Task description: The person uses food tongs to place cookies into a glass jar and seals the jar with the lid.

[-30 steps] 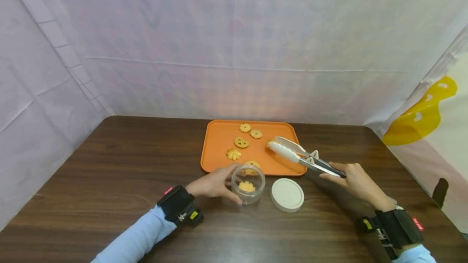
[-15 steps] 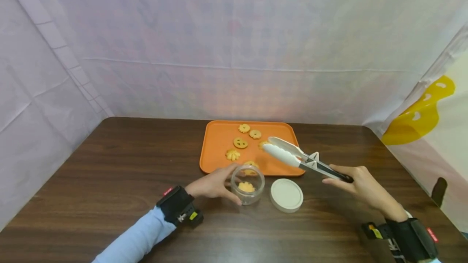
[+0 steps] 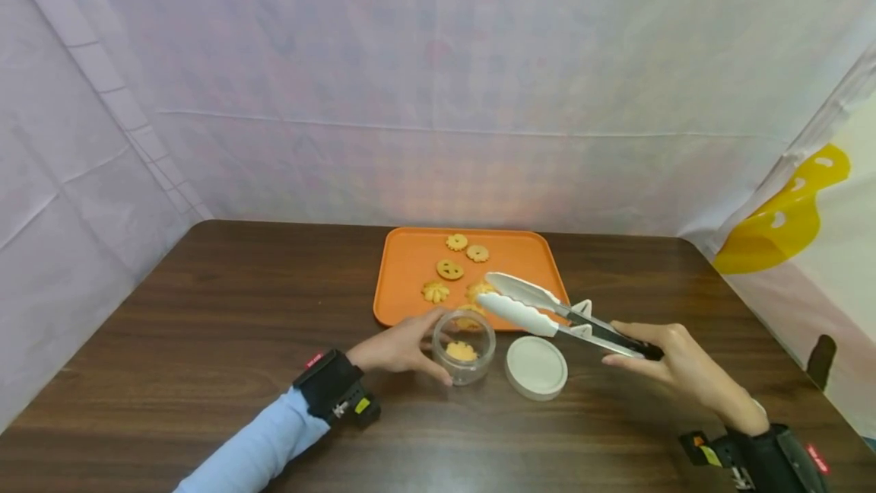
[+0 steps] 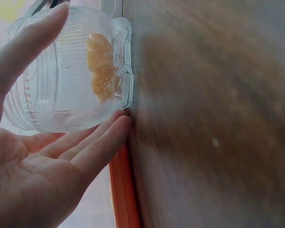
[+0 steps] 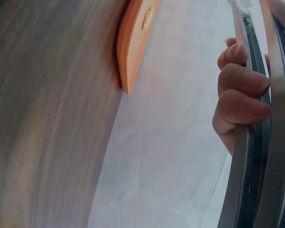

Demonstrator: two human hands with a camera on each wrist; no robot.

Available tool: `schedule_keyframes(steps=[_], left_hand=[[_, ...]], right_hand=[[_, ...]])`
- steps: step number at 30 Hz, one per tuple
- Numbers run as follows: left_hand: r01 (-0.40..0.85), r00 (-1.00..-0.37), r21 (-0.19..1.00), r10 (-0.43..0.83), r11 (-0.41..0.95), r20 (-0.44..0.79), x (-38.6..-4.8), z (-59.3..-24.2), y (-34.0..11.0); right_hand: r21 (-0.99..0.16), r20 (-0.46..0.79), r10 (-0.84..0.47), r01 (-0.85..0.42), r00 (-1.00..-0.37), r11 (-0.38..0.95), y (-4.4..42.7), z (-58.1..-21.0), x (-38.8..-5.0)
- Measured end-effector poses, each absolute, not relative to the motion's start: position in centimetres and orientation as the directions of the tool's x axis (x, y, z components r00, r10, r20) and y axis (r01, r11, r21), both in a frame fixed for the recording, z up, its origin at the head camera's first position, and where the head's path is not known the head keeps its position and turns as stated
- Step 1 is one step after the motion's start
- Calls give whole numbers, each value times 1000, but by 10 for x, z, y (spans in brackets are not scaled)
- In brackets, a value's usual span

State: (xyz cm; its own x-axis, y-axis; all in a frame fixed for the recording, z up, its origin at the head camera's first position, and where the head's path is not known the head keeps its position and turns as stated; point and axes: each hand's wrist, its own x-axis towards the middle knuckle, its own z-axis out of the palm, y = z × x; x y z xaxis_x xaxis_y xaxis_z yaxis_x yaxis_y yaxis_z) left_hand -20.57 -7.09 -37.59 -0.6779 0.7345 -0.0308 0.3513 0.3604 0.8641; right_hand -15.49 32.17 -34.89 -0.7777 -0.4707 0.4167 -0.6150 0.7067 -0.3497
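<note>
My left hand [image 3: 402, 342] holds a clear glass jar [image 4: 78, 102] upright on the table, thumb on one side and fingers on the other. Inside the jar lies a yellow cookie [image 3: 461, 351]. In the right hand [image 3: 677, 356] are metal kitchen tongs [image 3: 582, 322] with white scalloped tips. Another cookie [image 3: 479, 291] shows between the tong tips, above the front of an orange tray [image 3: 523, 246]; the tips partly hide it. In the right wrist view, curled fingers [image 5: 242, 88] wrap one tong arm.
A round white lid [image 3: 537, 368] lies on the table just right of the jar. Several cookies rest on the tray, including a round one with holes [image 3: 449, 270] and a flower-shaped one [image 3: 435, 292]. White cloth [image 3: 438, 97] hangs behind the brown table [image 3: 239, 310].
The tongs have moved left and nearer the jar, and the cookie at their tips has moved with them. The left hand, jar and lid have stayed in place.
</note>
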Motion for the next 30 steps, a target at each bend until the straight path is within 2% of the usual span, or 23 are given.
schedule_keyframes(steps=[17,24,30], left_hand=[[335,-686,869,726,364,-39,-206,-376,-69],[337,-688,866,724,369,-41,-206,-375,-70],[350,-692,855,721,382,-38,-205,-375,-70]], right_hand=[[-392,420,-575,-712,-702,583,312,-351,-153],[-370,426,-587,-724,-689,582,310,-349,-154],[-398,389,-607,-720,-693,568,308,-350,-153]])
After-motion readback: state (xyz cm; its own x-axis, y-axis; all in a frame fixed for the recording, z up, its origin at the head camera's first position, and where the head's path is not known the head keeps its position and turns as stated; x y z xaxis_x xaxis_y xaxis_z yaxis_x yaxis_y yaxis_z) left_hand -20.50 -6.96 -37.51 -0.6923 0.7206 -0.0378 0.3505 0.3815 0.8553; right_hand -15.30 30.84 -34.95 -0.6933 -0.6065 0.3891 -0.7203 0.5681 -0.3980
